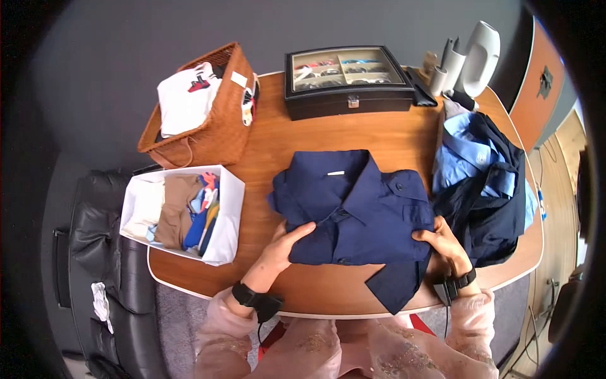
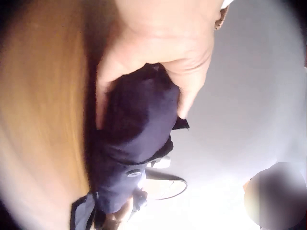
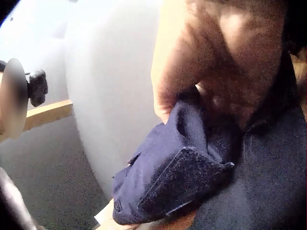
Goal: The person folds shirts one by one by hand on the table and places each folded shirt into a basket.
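A folded navy shirt, collar toward the far side, lies in front of the person, with a loose flap hanging toward the near edge. The left hand grips its left side, thumb on top; in the left wrist view the hand has the bunched navy cloth between thumb and fingers. On the shirt's right side the right hand holds the edge, thumb on top. The right wrist view shows this hand round the navy cloth; some fingers are hidden beneath.
At left stand a white box of folded clothes and a wicker basket with a white garment. A black display case is at the back. Light-blue and dark clothes lie at right, with white containers behind them.
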